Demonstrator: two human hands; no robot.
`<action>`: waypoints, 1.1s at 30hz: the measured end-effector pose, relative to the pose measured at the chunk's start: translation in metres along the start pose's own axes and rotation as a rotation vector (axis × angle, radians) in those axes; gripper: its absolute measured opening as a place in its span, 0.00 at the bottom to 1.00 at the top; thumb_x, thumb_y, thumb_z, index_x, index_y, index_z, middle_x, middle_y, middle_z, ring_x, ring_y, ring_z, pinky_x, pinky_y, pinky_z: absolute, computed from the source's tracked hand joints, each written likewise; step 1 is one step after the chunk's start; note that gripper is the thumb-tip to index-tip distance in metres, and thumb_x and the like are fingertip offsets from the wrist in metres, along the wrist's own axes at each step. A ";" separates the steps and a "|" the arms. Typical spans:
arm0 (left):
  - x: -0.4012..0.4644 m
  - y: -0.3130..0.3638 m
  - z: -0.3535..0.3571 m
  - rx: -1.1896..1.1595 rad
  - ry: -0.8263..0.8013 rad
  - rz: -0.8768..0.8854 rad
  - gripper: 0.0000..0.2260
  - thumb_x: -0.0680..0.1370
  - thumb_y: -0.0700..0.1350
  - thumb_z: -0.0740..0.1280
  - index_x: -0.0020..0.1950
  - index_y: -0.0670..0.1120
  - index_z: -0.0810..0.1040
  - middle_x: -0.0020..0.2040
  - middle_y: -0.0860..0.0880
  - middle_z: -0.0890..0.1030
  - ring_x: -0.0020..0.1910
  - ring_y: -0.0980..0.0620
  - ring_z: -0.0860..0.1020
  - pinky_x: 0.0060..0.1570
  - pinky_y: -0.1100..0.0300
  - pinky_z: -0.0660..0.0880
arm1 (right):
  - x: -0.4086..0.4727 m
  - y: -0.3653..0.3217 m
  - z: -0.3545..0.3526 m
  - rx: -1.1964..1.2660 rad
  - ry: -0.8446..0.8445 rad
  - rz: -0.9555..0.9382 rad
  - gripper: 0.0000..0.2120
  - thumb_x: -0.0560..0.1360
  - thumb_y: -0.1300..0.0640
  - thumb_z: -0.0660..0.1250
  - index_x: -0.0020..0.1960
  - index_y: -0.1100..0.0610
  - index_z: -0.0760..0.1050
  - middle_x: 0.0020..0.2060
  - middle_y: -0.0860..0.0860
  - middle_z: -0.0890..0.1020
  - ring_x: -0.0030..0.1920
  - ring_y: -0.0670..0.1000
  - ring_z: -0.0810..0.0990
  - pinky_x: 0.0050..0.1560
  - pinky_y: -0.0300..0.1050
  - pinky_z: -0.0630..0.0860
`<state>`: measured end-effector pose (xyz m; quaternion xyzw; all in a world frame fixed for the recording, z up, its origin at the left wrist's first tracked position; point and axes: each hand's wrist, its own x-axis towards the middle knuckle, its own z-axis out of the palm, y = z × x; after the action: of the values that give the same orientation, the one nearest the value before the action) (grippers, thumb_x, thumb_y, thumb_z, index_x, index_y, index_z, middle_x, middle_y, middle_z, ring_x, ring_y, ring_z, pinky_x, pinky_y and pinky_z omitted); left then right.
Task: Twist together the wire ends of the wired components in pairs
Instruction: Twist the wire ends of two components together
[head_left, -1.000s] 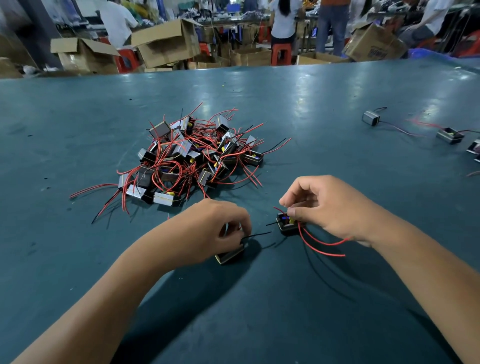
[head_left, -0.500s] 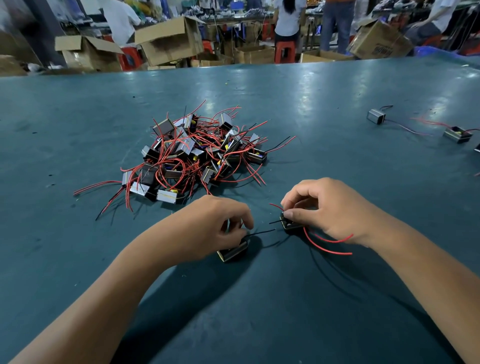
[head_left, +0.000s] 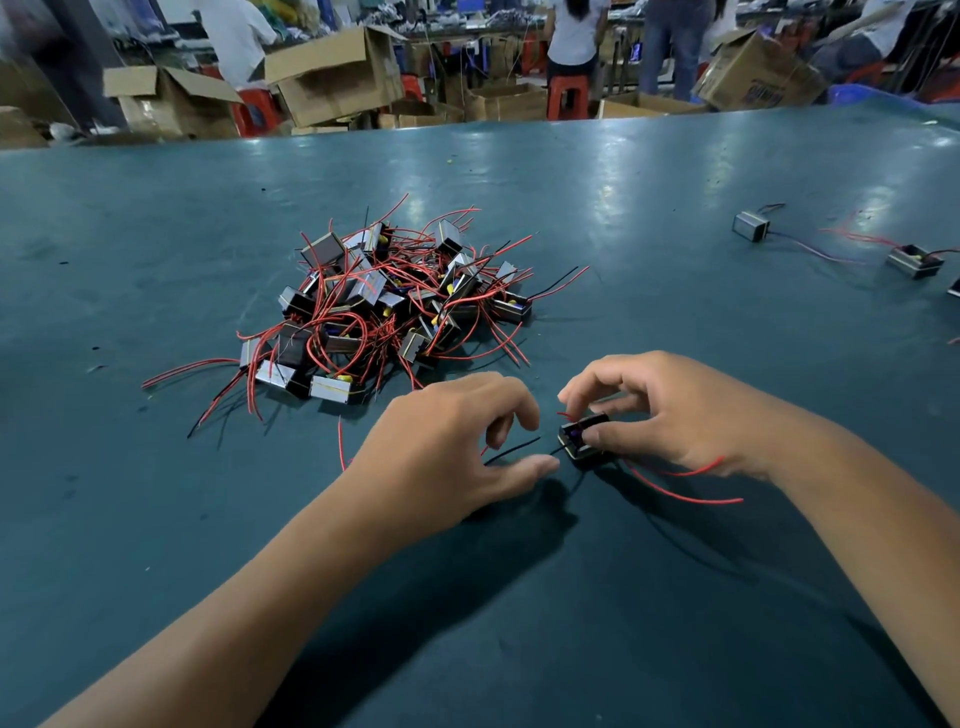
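Observation:
My right hand (head_left: 685, 415) pinches a small black wired component (head_left: 584, 441) between thumb and forefinger, just above the green table (head_left: 649, 218). Its red wires (head_left: 680, 496) trail under my right wrist. My left hand (head_left: 447, 447) lies close to the left of it, thumb stretched flat and fingers arched. A loose black wire (head_left: 511, 451) runs out from under those fingers towards the component. Whatever lies under the left palm is hidden. A pile of wired components (head_left: 384, 306) with red and black leads sits beyond my left hand.
A silver component (head_left: 750, 226) and a second one (head_left: 914, 260) lie with their wires at the right of the table. Beyond the far edge stand cardboard boxes (head_left: 332, 73), red stools and several people.
My left hand has slid right towards my right hand and its thumb has straightened; the component it held no longer shows. My right hand has tipped its component up.

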<state>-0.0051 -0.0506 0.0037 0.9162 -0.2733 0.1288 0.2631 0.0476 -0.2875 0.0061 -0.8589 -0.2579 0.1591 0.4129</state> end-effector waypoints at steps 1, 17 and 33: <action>0.000 0.002 0.003 0.021 0.031 -0.006 0.12 0.73 0.58 0.74 0.48 0.53 0.78 0.37 0.57 0.71 0.35 0.59 0.70 0.36 0.56 0.70 | 0.000 0.000 0.001 -0.007 0.004 -0.008 0.09 0.74 0.55 0.74 0.47 0.42 0.79 0.53 0.40 0.83 0.54 0.38 0.82 0.62 0.48 0.77; 0.007 -0.006 0.009 0.022 0.065 -0.130 0.06 0.78 0.51 0.70 0.44 0.51 0.79 0.36 0.57 0.74 0.36 0.58 0.70 0.39 0.56 0.69 | -0.005 -0.008 -0.001 -0.173 -0.063 -0.098 0.02 0.74 0.45 0.72 0.43 0.39 0.83 0.59 0.30 0.77 0.61 0.34 0.75 0.65 0.39 0.66; 0.002 -0.040 -0.043 -0.263 -0.097 -0.160 0.01 0.78 0.46 0.71 0.47 0.51 0.81 0.39 0.56 0.81 0.36 0.60 0.76 0.37 0.67 0.70 | 0.002 -0.007 0.016 -0.146 0.015 -0.055 0.07 0.69 0.52 0.78 0.43 0.44 0.81 0.46 0.42 0.84 0.47 0.44 0.82 0.52 0.43 0.76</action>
<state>0.0152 0.0010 0.0233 0.8979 -0.2263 0.0260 0.3766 0.0387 -0.2726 0.0020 -0.8805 -0.2895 0.1219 0.3551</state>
